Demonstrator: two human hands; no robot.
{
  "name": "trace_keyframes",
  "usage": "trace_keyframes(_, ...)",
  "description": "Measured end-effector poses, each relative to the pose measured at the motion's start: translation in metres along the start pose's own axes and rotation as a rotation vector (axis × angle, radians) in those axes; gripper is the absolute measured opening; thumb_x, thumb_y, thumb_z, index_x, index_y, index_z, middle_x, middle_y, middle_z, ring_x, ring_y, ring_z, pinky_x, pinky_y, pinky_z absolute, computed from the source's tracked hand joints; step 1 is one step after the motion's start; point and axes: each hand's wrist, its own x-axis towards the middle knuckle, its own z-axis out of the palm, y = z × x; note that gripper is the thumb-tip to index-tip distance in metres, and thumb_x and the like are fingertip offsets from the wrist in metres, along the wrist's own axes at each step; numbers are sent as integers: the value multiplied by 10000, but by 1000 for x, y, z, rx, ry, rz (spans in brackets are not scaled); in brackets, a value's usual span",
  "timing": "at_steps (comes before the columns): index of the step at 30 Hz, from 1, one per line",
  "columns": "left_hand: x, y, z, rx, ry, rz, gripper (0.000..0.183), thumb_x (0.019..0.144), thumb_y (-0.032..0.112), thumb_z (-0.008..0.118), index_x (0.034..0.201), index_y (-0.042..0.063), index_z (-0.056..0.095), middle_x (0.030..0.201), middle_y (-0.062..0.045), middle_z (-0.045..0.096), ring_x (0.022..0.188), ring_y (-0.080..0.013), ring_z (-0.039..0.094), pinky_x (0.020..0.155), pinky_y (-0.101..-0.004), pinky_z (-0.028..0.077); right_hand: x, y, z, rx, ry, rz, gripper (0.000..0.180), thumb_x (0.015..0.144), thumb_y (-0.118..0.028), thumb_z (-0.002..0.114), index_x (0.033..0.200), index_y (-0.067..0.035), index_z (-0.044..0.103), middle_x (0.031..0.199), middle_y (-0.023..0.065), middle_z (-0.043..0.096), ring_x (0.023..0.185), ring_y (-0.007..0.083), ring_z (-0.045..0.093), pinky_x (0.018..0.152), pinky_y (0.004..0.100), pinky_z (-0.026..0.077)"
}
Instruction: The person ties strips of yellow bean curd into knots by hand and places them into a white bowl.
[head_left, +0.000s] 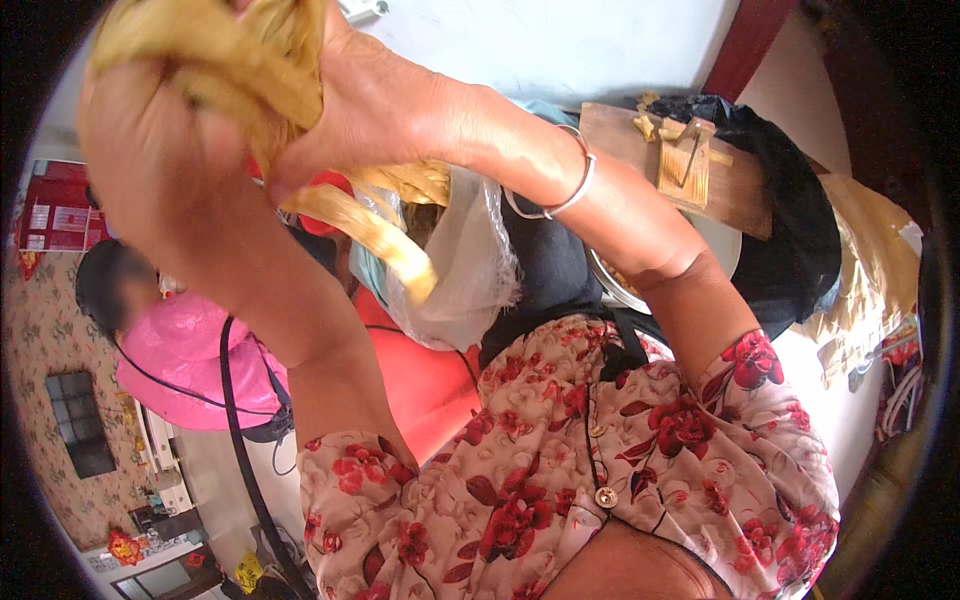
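Both hands are raised at the upper left, on a bundle of yellowish, pliable strips (292, 45) of a material I cannot settle. My left hand (165, 142) is blurred, its fingers partly hidden by a strip lying across them. My right hand (360, 97) grips the bundle from the other side, a metal bangle on that forearm. One loose strip (382, 244) hangs below my hands. Beneath them, a translucent plastic bag (465, 262) stands open, with more yellowish strips (420, 180) at its mouth.
At the right, a wooden board (615, 142) lies over a round metal basin (731, 244). On it rests a small wooden block (682, 180) with a metal piece. A red surface (420, 375) is below the bag. Another person in pink (187, 360) is at the left, near a black cable (236, 420).
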Motion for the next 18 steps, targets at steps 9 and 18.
trace_keyframes(9,-14,-34,49,-56,-73,118,486,823,122,594,1259,-31,444,1152,-183,548,1101,-249,529,942,-386,404,-29,8,-70,-201,450,58,477,815,76,536,1274,-2,429,1128,124,552,1007,222,566,836,348,528)
trace_keyframes(18,-193,-171,75,-317,136,-468,195,889,-44,458,988,-4,621,941,-20,607,893,-87,549,804,-233,436,-76,19,-106,93,695,153,588,823,-295,685,1284,-5,463,1244,163,551,1170,327,522,1036,482,394)
